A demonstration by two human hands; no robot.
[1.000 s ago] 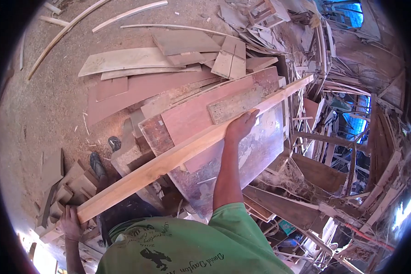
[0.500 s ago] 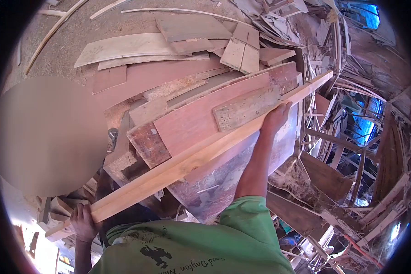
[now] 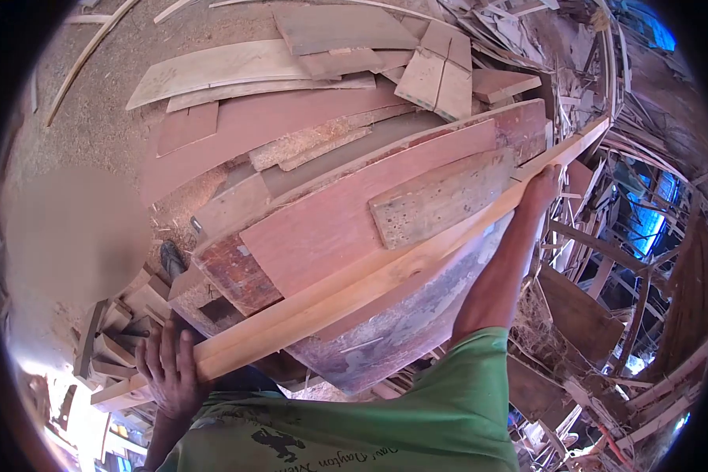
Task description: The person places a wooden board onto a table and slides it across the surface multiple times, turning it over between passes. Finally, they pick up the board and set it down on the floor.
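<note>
A long, pale wooden plank [image 3: 322, 304] lies slantwise across the stained workbench top [image 3: 370, 358], reaching past it at both ends. My left hand [image 3: 171, 377] is at the near, left end; its fingers are stretched out and apart, and the palm lies against the wood. Farther along, toward the other end, my right hand [image 3: 540, 190] is closed around the plank's edge, its fingertips mostly hidden. Behind the plank, a short weathered board [image 3: 440, 200] rests on a reddish flat panel [image 3: 315, 244].
Loose boards [image 3: 228, 71] and sheet offcuts [image 3: 440, 71] are piled beyond the bench. Stacked wood pieces [image 3: 122, 334] stand at lower left. Scrap timber and a wooden frame [image 3: 606, 248] crowd the right side. A blurred patch covers part of the left.
The view has shifted a little. My right hand and the plank's far end appear farther right. The left hand's fingers, wrapped round the plank before, have straightened and spread.
</note>
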